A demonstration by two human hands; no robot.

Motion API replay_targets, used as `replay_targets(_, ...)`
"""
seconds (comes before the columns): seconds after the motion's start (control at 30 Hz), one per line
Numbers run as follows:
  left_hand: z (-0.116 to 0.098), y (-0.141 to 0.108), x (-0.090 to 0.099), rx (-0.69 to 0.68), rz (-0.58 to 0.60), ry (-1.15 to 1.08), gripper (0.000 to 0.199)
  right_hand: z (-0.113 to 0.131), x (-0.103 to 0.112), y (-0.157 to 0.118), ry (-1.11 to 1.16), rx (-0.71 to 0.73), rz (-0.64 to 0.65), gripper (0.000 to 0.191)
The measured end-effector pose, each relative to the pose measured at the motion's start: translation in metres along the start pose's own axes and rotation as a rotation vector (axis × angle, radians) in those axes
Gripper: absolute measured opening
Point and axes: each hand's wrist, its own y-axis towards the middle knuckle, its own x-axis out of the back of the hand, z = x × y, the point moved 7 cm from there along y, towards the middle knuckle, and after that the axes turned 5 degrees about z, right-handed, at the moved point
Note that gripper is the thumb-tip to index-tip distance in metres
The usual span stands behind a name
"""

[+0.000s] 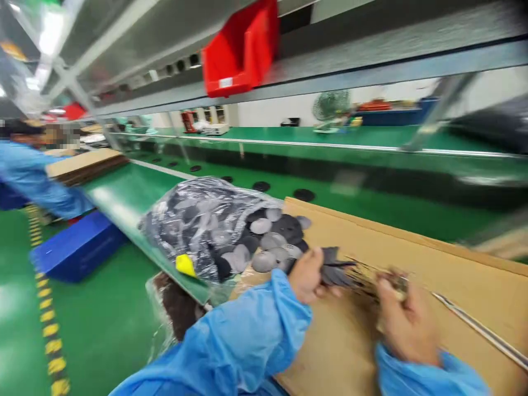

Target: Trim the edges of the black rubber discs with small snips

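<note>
My left hand [307, 278] is closed on several dark flat pieces [337, 270] that fan out to the right of its fingers. My right hand [406, 322] is curled with fingers together, and what it pinches is too blurred to name. Between the two hands runs a smeared brownish, streaky bundle [365, 280]. Both hands are over a cardboard sheet [412, 242]. Just beyond my left hand, a pile of grey and black discs [272, 242] spills from a clear plastic bag [190, 214].
A yellow object [185, 265] lies by the bag, and a thin metal strip [478, 324] on the cardboard. Black discs [304, 194] line the green belt. A red bin [241, 55] hangs overhead. At left are a blue crate [78, 245] and a co-worker's blue sleeve [37, 176].
</note>
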Motion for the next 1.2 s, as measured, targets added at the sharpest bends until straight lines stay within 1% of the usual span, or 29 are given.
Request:
replay_targets(0.03, 0.001, 0.0, 0.004, -0.011, -0.066, 0.024, 0.062, -0.002, 0.003, -0.002, 0.026, -0.021, -0.019, 0.055)
replay_targets(0.07, 0.0, 0.001, 0.007, -0.037, -0.11, 0.045, 0.061, -0.001, 0.004, -0.003, 0.064, -0.007, -0.019, 0.058)
replay_targets(0.13, -0.006, 0.0, 0.011, -0.117, -0.168, 0.068, 0.055, 0.004, 0.004, -0.005, 0.148, 0.036, -0.033, 0.056)
replay_targets(0.17, -0.008, 0.0, 0.011, -0.149, -0.158, 0.074, 0.051, 0.005, 0.002, -0.005, 0.187, 0.03, -0.021, 0.054)
replay_targets(0.23, -0.009, -0.001, 0.005, -0.158, -0.08, 0.039, 0.046, 0.007, 0.001, -0.006, 0.227, 0.002, 0.001, 0.05)
replay_targets(0.3, -0.007, -0.003, -0.001, -0.13, 0.004, -0.004, 0.044, 0.01, 0.001, -0.006, 0.205, -0.004, 0.015, 0.047)
replay_targets(0.33, -0.005, -0.004, -0.003, -0.108, 0.026, -0.011, 0.043, 0.012, 0.002, -0.007, 0.177, 0.007, 0.021, 0.045)
replay_targets(0.47, -0.002, -0.007, -0.003, -0.047, 0.0, 0.051, 0.037, 0.023, 0.003, -0.007, 0.065, 0.09, 0.062, 0.036)
replay_targets(0.53, -0.004, -0.008, -0.006, -0.075, 0.012, 0.035, 0.033, 0.027, 0.003, -0.007, 0.025, 0.119, 0.082, 0.035)
replay_targets(0.63, -0.011, -0.01, -0.012, -0.146, 0.083, -0.087, 0.029, 0.03, 0.002, -0.007, -0.043, 0.133, 0.106, 0.032)
replay_targets(0.67, -0.013, -0.011, -0.012, -0.159, 0.088, -0.124, 0.029, 0.03, 0.001, -0.007, -0.07, 0.139, 0.111, 0.031)
replay_targets(0.7, -0.013, -0.01, -0.011, -0.16, 0.074, -0.145, 0.032, 0.03, 0.001, -0.007, -0.104, 0.15, 0.117, 0.03)
replay_targets(0.77, -0.012, -0.009, -0.003, -0.152, -0.008, -0.148, 0.035, 0.03, -0.002, -0.008, -0.19, 0.187, 0.137, 0.03)
replay_targets(0.83, -0.011, -0.007, 0.006, -0.154, -0.098, -0.113, 0.027, 0.029, -0.006, -0.009, -0.287, 0.23, 0.172, 0.032)
replay_targets(0.9, -0.011, -0.005, 0.012, -0.167, -0.147, -0.086, 0.026, 0.027, -0.011, -0.01, -0.365, 0.257, 0.208, 0.032)
replay_targets(1.0, -0.01, -0.004, 0.015, -0.165, -0.169, -0.074, 0.028, 0.025, -0.014, -0.011, -0.416, 0.271, 0.243, 0.031)
replay_targets(1.2, -0.011, -0.006, 0.012, -0.16, -0.16, -0.07, 0.028, 0.029, -0.015, -0.011, -0.421, 0.281, 0.29, 0.032)
